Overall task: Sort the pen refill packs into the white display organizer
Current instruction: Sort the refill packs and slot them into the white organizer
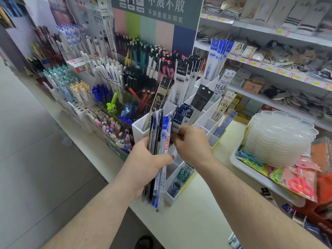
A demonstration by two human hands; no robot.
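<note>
Several pen refill packs [158, 150] stand fanned in my left hand [145, 164], fingers and thumb curled round the bundle's middle, just in front of the white display organizer [137, 125] on the table [195, 212]. My right hand [190, 141] is over the fan's upper edge, fingertips pinching what looks like a blue-headed pack [177, 121], though the knuckles hide the contact, so I say that with some doubt. Other packs already stand in the organizer's rear compartments, and one green pack [185, 174] lies in a front slot. I judge these packs light, thin and bendy, with slick film sleeves that slide on one another; gripping near the stiffer card header should hold best.
</note>
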